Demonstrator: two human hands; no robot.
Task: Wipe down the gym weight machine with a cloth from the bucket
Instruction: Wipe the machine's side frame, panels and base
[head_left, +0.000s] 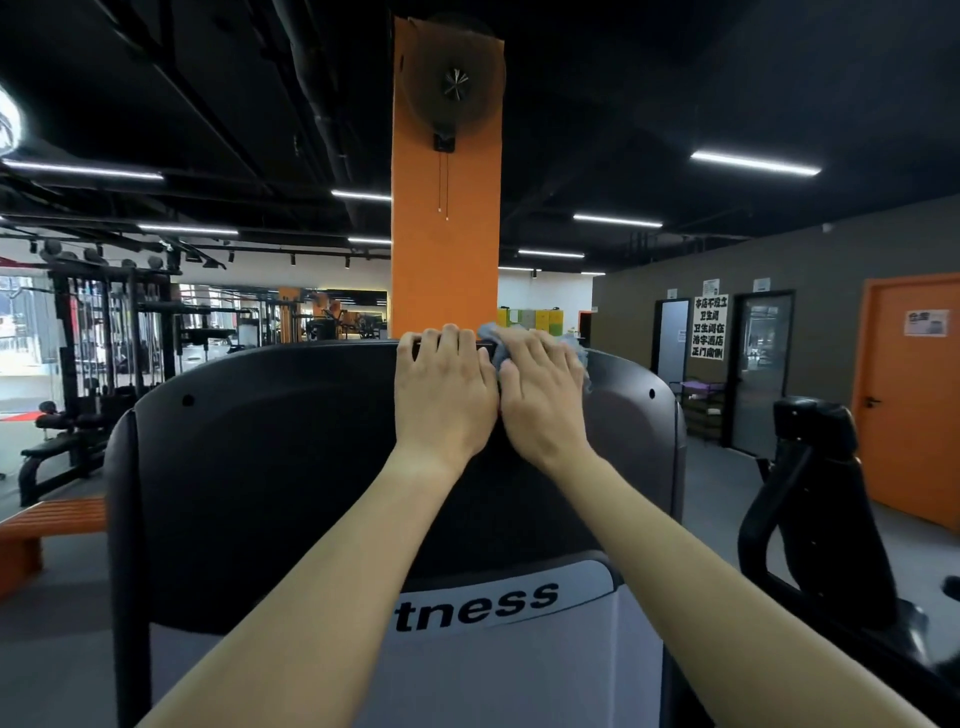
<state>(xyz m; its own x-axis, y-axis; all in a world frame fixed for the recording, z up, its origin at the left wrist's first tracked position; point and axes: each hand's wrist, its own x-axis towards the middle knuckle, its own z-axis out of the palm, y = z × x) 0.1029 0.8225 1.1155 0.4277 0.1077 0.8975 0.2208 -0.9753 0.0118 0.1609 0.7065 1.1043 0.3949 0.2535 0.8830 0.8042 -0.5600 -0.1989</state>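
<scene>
Our left hand (444, 400) hooks its fingers over the top edge of the weight machine (260, 467); beside it our right hand (543, 400) presses the cloth (491, 335) under flat fingers. We judge the wiping under way, with the panels below the fingers probably left to do.

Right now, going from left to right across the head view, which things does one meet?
Orange bench, left hand gripping the weight machine at its top edge, right hand, second black machine, orange door.

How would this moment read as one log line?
wiping weight machine top | right hand: presses grey cloth | left hand: grips top edge
</scene>
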